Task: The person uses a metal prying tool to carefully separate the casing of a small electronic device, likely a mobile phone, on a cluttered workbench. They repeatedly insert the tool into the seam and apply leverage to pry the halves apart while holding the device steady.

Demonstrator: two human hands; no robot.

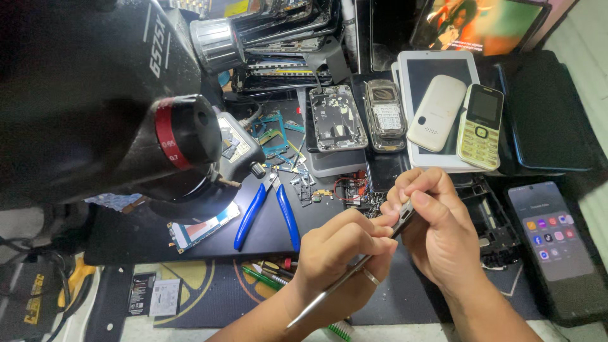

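Lit smartphone screen (pixel 552 231), grey with coloured icon rows, lies right of the white tablet (pixel 437 69). Bright display (pixel 484 22) glows behind the tablet. Small black-and-white label card (pixel 166 296) far left-front of it.

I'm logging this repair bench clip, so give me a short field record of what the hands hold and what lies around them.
left hand: pinches metal tweezers, ring on one finger
right hand: holds a small dark part at the tweezer tip
left of hands: blue-handled pliers, circuit board under microscope
behind: keypad phones, opened phone back
right: lit smartphone
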